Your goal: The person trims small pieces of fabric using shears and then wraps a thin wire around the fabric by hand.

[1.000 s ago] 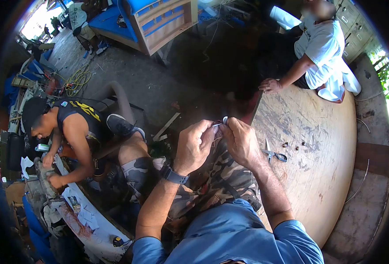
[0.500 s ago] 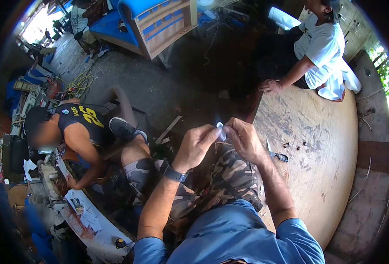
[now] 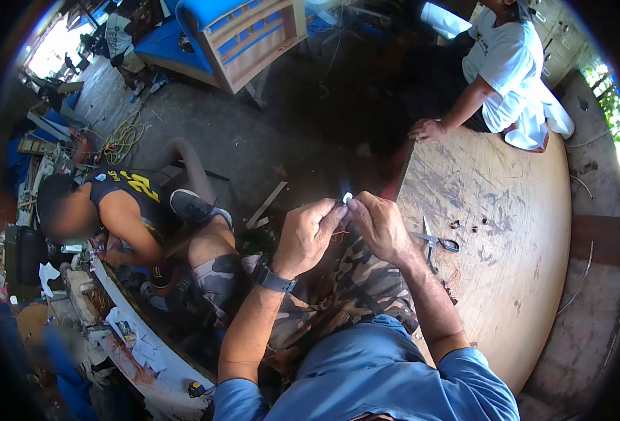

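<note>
A small white piece (image 3: 347,198), thin and bright, sits pinched between the fingertips of both my hands. It is too small to tell its kind. My left hand (image 3: 305,235), with a dark watch on the wrist, closes thumb and index finger on its left side. My right hand (image 3: 382,228) grips it from the right, fingers curled. Both are held up in front of my lap. Scissors (image 3: 444,243) with dark handles lie spread on the wooden tabletop (image 3: 506,302), just right of my right forearm.
Several small dark bits (image 3: 475,229) lie beyond the scissors. A person in white (image 3: 503,63) leans a hand on the table's far corner. At left, another person (image 3: 124,203) bends over a long frame with paper scraps (image 3: 145,351) and a tape measure (image 3: 196,389). A blue-padded wooden bench (image 3: 254,42) stands behind.
The white piece shows smaller and more pinched together between my fingertips. My right hand has shifted slightly left, and more of the scissors shows. The left co-worker's arm has moved up.
</note>
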Tool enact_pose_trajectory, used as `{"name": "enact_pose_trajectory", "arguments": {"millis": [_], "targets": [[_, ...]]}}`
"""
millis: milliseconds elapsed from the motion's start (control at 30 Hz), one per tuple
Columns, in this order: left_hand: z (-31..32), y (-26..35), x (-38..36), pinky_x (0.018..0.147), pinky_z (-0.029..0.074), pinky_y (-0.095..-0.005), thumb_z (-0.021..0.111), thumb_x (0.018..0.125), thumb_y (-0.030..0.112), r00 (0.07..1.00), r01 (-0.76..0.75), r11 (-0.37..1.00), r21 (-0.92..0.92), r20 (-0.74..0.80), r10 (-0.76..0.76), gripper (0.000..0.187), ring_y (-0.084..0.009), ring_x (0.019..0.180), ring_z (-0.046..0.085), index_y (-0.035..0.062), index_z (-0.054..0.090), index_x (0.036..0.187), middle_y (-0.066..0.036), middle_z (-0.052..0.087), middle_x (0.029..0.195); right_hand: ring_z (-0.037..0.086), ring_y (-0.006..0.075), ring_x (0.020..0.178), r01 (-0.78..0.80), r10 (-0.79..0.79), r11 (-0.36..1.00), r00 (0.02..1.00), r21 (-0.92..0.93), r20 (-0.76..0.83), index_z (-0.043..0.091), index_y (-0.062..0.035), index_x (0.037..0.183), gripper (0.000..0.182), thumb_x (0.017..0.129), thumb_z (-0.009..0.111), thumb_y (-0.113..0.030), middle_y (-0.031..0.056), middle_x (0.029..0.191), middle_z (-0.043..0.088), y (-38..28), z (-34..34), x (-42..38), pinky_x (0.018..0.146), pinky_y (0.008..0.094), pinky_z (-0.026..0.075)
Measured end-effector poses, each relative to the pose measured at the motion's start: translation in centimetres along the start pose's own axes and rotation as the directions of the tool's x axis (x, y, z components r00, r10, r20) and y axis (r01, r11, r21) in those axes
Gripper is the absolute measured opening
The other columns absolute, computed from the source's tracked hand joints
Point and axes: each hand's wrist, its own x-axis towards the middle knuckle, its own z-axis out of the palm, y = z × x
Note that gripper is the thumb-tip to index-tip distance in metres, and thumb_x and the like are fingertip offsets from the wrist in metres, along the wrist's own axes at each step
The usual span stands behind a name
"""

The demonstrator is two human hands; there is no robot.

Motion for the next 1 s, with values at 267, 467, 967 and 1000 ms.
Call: {"name": "enact_pose_trajectory", "arguments": {"millis": [267,467,967,1000], "targets": [[1.0,1.3,-0.2,0.072,0.051,-0.0290,0.056,0.108,0.016,0.971,0.235,0.967,-0.100,0.059,-0.230,0.025,-0.0122,0.079,0.065,-0.0023,0.072,0.103,-0.007,0.072,0.086,0.062,0.0071,0.073,-0.198,0.184,0.736,0.979,0.647,0.090,0.065,-0.0023,0.095,0.042,0.110,0.054,-0.040,-0.0006,0.075,0.059,2.5,1.4,-1.0,0.065,0.0262,0.051],[0.4,-0.9,-0.3,0.062,0.039,-0.0270,0.054,0.109,0.022,0.955,0.258,0.966,-0.023,-0.146,-0.259,0.031,-0.0077,0.070,0.049,-0.0014,0.071,0.100,0.002,0.060,0.078,0.068,0.0368,0.104,-0.206,0.093,0.922,0.939,-0.326,-0.331,0.069,-0.0043,0.108,0.021,0.091,0.077,-0.014,0.0163,0.106,0.071,14.6,-1.6,-12.4,0.094,0.0455,0.055],[-1.3,-5.2,0.6,0.044,0.023,-0.0183,0.060,0.106,0.025,0.821,0.401,0.265,-0.877,0.216,-0.528,0.032,-0.0007,0.052,0.032,-0.0023,0.068,0.120,0.009,0.043,0.067,0.057,0.0435,0.119,-0.404,0.503,0.583,0.861,-0.705,-0.077,0.046,-0.0083,0.148,0.098,0.065,0.089,-0.036,0.0257,0.126,0.060,25.2,-8.2,-17.9,0.103,0.0527,0.045],[-1.4,-5.0,0.6,0.044,0.024,-0.0178,0.059,0.106,0.024,0.823,0.392,0.234,-0.890,0.225,-0.522,0.033,-0.0006,0.053,0.033,-0.0033,0.067,0.122,0.009,0.043,0.067,0.059,0.0438,0.119,-0.410,0.532,0.559,0.844,-0.720,-0.068,0.044,-0.0079,0.149,0.097,0.066,0.087,-0.037,0.0265,0.124,0.062,25.3,-8.4,-17.6,0.101,0.0529,0.047]]}}
